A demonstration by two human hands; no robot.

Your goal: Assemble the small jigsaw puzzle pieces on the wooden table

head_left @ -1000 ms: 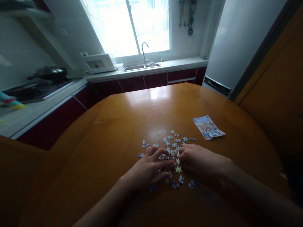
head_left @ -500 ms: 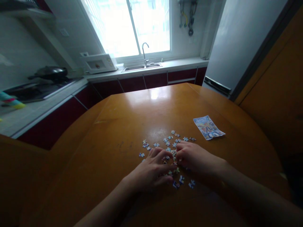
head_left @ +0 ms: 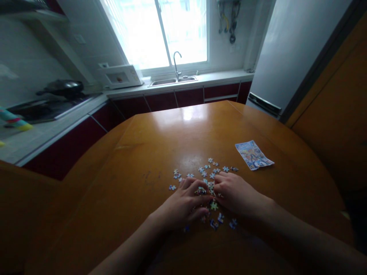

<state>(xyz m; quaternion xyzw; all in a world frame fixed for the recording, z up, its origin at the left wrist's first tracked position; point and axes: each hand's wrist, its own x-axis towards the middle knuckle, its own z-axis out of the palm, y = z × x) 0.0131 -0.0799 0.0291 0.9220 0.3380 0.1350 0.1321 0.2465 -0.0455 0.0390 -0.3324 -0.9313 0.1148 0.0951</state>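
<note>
Many small jigsaw puzzle pieces lie scattered on the brown wooden table. My left hand rests low over the pile's left side, its fingers apart and bent over several pieces. Just right of it, my right hand has its fingers curled in at the pile; whatever they hold, if anything, is hidden. A green puzzle piece shows between the two hands. Nearer to me lie blue puzzle pieces. To the right behind my right hand is a creased picture sheet with a colourful print.
Beyond the table runs a counter with a sink, a tap and a white microwave. A wok stands on the stove at left. The fridge is at the right.
My left hand's fingers have shifted slightly, and a blue piece now shows below it. The green piece is more exposed. My right hand stays nearly in place.
</note>
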